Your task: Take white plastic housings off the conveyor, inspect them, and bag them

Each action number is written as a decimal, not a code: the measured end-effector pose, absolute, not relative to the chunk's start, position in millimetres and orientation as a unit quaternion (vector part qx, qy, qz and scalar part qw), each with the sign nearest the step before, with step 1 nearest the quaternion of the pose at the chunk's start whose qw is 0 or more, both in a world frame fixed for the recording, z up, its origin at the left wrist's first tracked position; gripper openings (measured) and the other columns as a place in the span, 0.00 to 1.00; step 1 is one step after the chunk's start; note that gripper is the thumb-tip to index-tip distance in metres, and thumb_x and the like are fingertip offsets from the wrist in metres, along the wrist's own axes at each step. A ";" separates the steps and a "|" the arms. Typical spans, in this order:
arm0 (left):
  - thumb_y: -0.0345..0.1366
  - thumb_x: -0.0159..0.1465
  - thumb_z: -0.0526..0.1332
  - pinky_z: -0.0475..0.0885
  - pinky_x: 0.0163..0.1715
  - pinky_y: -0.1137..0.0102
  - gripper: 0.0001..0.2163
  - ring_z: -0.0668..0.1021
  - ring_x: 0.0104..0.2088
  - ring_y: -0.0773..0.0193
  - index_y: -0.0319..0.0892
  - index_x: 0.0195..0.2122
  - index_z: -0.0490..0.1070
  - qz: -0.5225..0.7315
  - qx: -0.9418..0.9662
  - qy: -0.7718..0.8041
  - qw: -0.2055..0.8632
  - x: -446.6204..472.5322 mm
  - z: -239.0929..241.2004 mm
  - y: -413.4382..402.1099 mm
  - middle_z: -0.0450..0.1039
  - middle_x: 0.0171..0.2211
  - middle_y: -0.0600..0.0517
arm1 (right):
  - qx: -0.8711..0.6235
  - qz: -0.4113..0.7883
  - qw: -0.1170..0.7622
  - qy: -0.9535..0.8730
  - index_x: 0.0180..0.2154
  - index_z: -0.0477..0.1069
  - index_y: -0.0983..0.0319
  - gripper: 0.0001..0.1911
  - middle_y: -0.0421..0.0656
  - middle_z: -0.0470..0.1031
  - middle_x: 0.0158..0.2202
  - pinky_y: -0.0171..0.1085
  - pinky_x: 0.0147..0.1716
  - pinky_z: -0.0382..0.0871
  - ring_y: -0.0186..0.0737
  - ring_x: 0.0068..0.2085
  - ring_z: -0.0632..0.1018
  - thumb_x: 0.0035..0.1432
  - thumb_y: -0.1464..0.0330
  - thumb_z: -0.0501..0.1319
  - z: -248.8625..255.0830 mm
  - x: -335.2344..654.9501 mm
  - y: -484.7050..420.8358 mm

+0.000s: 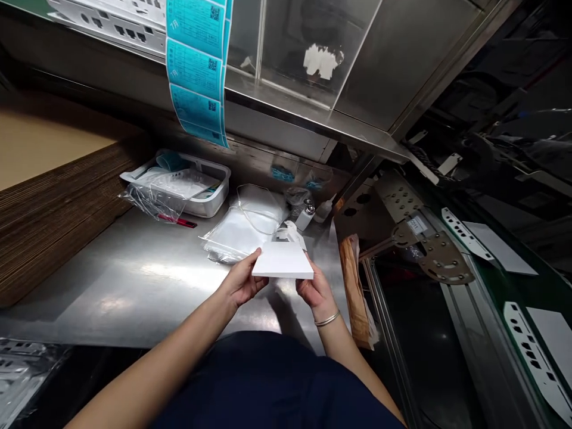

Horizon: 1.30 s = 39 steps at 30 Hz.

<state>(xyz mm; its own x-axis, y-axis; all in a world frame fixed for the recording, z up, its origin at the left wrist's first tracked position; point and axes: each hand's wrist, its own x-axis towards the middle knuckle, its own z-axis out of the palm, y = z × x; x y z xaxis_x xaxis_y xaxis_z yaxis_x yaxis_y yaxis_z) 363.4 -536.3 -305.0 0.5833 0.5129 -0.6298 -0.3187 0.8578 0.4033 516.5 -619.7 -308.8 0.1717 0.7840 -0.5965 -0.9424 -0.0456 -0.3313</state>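
Observation:
A flat white rectangular piece (283, 260) is held level above the steel worktop (134, 280), one hand at each end. My left hand (241, 281) grips its left edge with thumb on top and fingers curled under. My right hand (315, 291), with a thin bracelet at the wrist, pinches the right corner from below. Just beyond the piece lies a pile of clear plastic bags (245, 229).
A white basket (196, 185) with plastic wrap stands at the back. A stack of brown cardboard (49, 208) fills the left. Blue label strip (196, 65) hangs from the shelf. A conveyor (504, 298) with white perforated parts runs on the right. Small bottles (306, 214) stand behind.

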 end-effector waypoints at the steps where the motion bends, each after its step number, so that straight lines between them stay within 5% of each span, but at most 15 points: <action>1: 0.34 0.66 0.55 0.71 0.16 0.77 0.07 0.75 0.17 0.69 0.36 0.38 0.68 0.235 0.117 0.391 0.882 364.1 -304.3 -536.7 0.73 0.22 0.53 | -0.344 0.629 0.685 0.128 0.45 0.69 0.67 0.15 0.41 0.80 0.31 0.24 0.27 0.73 0.29 0.30 0.79 0.68 0.67 0.48 -306.6 516.9 -618.9; 7: 0.37 0.67 0.55 0.73 0.19 0.76 0.08 0.75 0.19 0.70 0.37 0.38 0.69 0.231 0.137 0.389 0.881 366.8 -312.2 -541.9 0.74 0.23 0.53 | -0.329 0.634 0.691 0.109 0.47 0.68 0.66 0.14 0.42 0.80 0.33 0.26 0.30 0.76 0.31 0.33 0.80 0.67 0.67 0.49 -302.4 517.6 -620.7; 12: 0.44 0.62 0.60 0.72 0.23 0.72 0.15 0.78 0.27 0.62 0.36 0.41 0.72 0.223 0.236 0.407 0.854 355.8 -351.0 -535.1 0.76 0.30 0.46 | -0.356 0.569 0.740 -0.038 0.37 0.70 0.62 0.04 0.39 0.78 0.35 0.28 0.37 0.76 0.31 0.35 0.79 0.58 0.71 0.61 -307.7 512.0 -628.0; 20: 0.50 0.59 0.61 0.69 0.42 0.66 0.22 0.73 0.50 0.54 0.43 0.50 0.68 0.226 0.369 0.436 0.789 331.8 -379.8 -537.4 0.70 0.51 0.43 | -0.489 0.492 0.693 -0.197 0.31 0.61 0.60 0.14 0.32 0.69 0.24 0.27 0.15 0.69 0.27 0.19 0.71 0.52 0.63 0.66 -301.1 494.4 -634.8; 22: 0.53 0.60 0.59 0.65 0.49 0.62 0.26 0.67 0.57 0.53 0.47 0.56 0.62 0.220 0.413 0.389 0.794 328.4 -374.3 -544.5 0.64 0.57 0.43 | -0.504 0.473 0.690 -0.214 0.32 0.61 0.60 0.15 0.32 0.68 0.24 0.27 0.15 0.68 0.28 0.19 0.71 0.52 0.62 0.66 -301.0 491.3 -634.4; 26: 0.63 0.55 0.56 0.52 0.59 0.53 0.44 0.52 0.65 0.50 0.52 0.66 0.37 0.168 0.512 0.192 0.820 320.9 -365.8 -555.7 0.46 0.66 0.42 | -0.511 0.455 0.690 -0.237 0.32 0.60 0.60 0.14 0.34 0.70 0.24 0.27 0.15 0.68 0.28 0.19 0.71 0.54 0.62 0.65 -304.9 488.8 -633.8; 29: 0.57 0.49 0.67 0.45 0.62 0.54 0.56 0.45 0.66 0.52 0.50 0.66 0.27 0.133 0.569 0.122 0.803 317.4 -364.1 -559.7 0.41 0.67 0.40 | -0.511 0.453 0.690 -0.239 0.32 0.60 0.60 0.14 0.34 0.71 0.24 0.27 0.18 0.69 0.28 0.21 0.72 0.54 0.62 0.64 -308.2 489.4 -633.5; 33: 0.45 0.54 0.68 0.43 0.63 0.55 0.52 0.43 0.67 0.56 0.50 0.66 0.26 0.126 0.599 0.154 0.776 318.2 -363.8 -560.1 0.40 0.67 0.40 | -0.517 0.450 0.687 -0.240 0.32 0.60 0.60 0.13 0.35 0.72 0.25 0.28 0.18 0.70 0.29 0.22 0.72 0.55 0.62 0.64 -311.0 490.2 -632.1; 39: 0.43 0.53 0.68 0.39 0.62 0.52 0.52 0.41 0.66 0.52 0.50 0.66 0.27 0.136 0.589 0.143 0.784 319.5 -366.6 -556.9 0.40 0.67 0.41 | -0.516 0.455 0.685 -0.239 0.32 0.60 0.60 0.14 0.34 0.72 0.24 0.29 0.21 0.71 0.29 0.23 0.72 0.54 0.62 0.64 -316.3 487.7 -629.5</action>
<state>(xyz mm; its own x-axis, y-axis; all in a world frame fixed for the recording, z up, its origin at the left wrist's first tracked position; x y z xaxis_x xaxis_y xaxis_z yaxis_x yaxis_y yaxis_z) 319.5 -556.9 -366.6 0.9220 0.3817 -0.0646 -0.0442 0.2694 0.9620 487.7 -629.5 -316.3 0.4717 0.8701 -0.1432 -0.3775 0.0525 -0.9245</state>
